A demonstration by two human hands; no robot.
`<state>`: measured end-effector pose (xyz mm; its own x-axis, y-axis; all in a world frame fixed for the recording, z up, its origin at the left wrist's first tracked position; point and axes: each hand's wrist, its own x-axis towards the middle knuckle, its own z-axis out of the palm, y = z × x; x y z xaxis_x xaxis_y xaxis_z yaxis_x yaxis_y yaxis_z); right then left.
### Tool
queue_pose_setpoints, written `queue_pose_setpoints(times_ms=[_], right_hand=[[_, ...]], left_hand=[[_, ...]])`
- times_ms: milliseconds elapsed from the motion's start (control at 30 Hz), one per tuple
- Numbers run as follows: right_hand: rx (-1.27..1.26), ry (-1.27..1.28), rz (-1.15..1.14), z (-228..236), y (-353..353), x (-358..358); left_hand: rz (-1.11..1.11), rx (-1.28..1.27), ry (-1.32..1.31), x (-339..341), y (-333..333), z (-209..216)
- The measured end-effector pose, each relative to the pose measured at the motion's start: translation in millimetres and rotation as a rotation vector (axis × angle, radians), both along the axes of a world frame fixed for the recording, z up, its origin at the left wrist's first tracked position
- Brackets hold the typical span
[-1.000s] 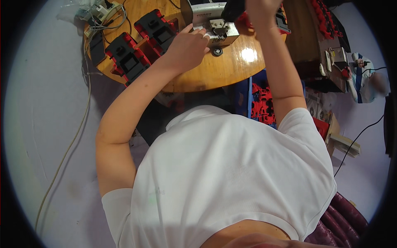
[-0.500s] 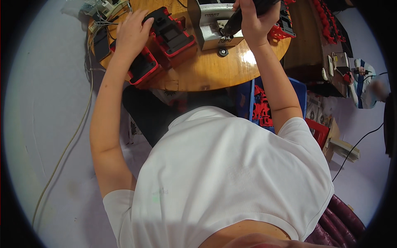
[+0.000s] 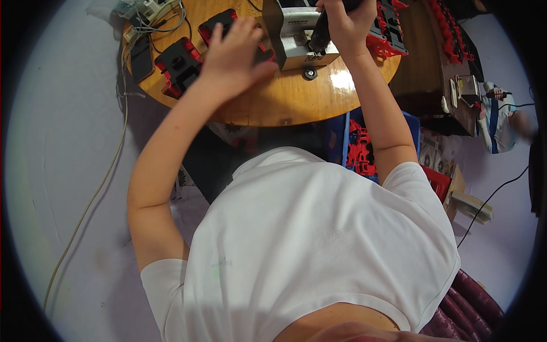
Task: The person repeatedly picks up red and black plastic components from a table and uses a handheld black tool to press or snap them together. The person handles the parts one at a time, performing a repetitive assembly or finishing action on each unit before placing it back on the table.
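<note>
My right hand (image 3: 348, 29) is wrapped round a black power screwdriver (image 3: 321, 37), its tip down at the front of a silver metal box like a screw feeder (image 3: 299, 21). My left hand (image 3: 232, 60), slightly blurred, has its fingers spread and hovers over a red-and-black plastic housing (image 3: 219, 25), hiding much of it. Whether the hand touches the housing I cannot tell. To the left of that hand, a second red-and-black housing (image 3: 181, 64) lies tilted on the wooden table (image 3: 268, 108). A small round black piece (image 3: 309, 73) sits before the box.
Grey-and-red frames (image 3: 389, 31) stand at the table's right edge. Below it, a blue bin (image 3: 337, 139) holds several red parts. Cables (image 3: 165, 23) and a dark phone-like slab (image 3: 141, 60) lie at far left. Another person (image 3: 500, 122) is at the right.
My left hand has moved right, off the left housing, with fingers spread. The left housing now lies further left and apart from the other. My right hand has barely moved.
</note>
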<state>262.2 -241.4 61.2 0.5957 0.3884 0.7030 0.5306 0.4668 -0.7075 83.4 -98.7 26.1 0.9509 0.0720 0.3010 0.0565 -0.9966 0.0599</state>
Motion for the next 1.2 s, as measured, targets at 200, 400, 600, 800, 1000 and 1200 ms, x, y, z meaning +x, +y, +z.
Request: queue_pose_setpoints(times_ms=[200, 400, 600, 800, 1000, 1200], right_hand=[[0.014, -0.008, -0.022, -1.5, 2.9, -1.2], [0.007, -0.026, -0.05, 2.1, 3.9, -3.4], [-0.042, 0.075, 0.029, 15.4, 0.8, -1.0], [0.285, 0.046, 0.175, 37.0, 23.8, -33.7], [0.296, 0.052, 0.156, 30.3, 37.5, -42.7], [0.252, -0.076, 0.203, 18.2, 44.1, -35.8]], left_hand=[[-0.037, 0.052, -0.023, 4.1, -13.7, -33.3], [-0.103, -0.137, -0.034, -1.0, -6.3, -14.8], [0.112, 0.098, -0.282, -10.1, 78.6, -6.3], [0.26, -0.167, -0.008, -21.5, 98.0, -18.5], [0.258, -0.225, -0.025, -21.1, 95.6, -15.0], [0.284, -0.292, -0.103, -23.2, 89.1, -13.7]])
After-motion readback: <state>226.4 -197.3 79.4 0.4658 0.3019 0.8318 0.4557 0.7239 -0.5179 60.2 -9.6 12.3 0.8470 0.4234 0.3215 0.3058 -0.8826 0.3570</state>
